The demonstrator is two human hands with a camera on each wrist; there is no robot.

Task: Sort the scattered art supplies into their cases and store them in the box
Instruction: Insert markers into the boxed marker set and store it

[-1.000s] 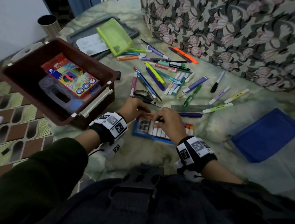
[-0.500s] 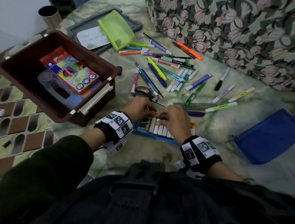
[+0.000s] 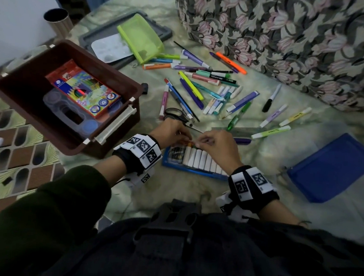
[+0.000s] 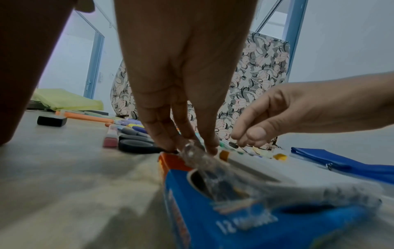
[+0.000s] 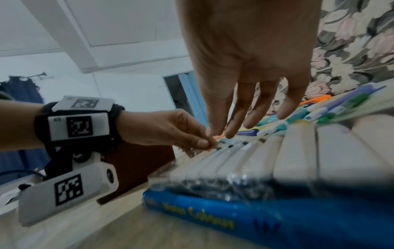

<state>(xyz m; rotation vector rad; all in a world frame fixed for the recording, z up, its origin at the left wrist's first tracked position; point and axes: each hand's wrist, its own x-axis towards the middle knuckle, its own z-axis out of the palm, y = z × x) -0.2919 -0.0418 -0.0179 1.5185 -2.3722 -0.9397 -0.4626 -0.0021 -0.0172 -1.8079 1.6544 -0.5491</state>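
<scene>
A blue watercolour case [image 3: 195,172] [image 4: 213,227] [image 5: 277,219] lies just in front of me, filled with a row of white paint tubes [image 3: 203,161] [image 5: 294,151]. My left hand [image 3: 177,133] [image 4: 192,148] [image 5: 204,143] pinches the case's clear plastic cover [image 4: 198,158] at its far left corner. My right hand [image 3: 200,142] [image 4: 245,136] [image 5: 230,133] reaches in beside it, fingers fairly straight, tips touching the tubes' cap ends. Scattered pens and markers [image 3: 202,85] lie beyond. The brown storage box [image 3: 134,90] stands to the left.
The box holds a coloured pencil pack [image 3: 84,88] on a clear plastic case. Black scissors [image 3: 176,113] lie just past my left hand. A green pouch [image 3: 141,38] rests on a grey tray, a blue pouch [image 3: 331,167] lies right, and a floral sofa [image 3: 293,37] stands behind.
The green-capped tube my right hand held over the case is no longer in its fingers. Both hands have drawn together at the case's far edge.
</scene>
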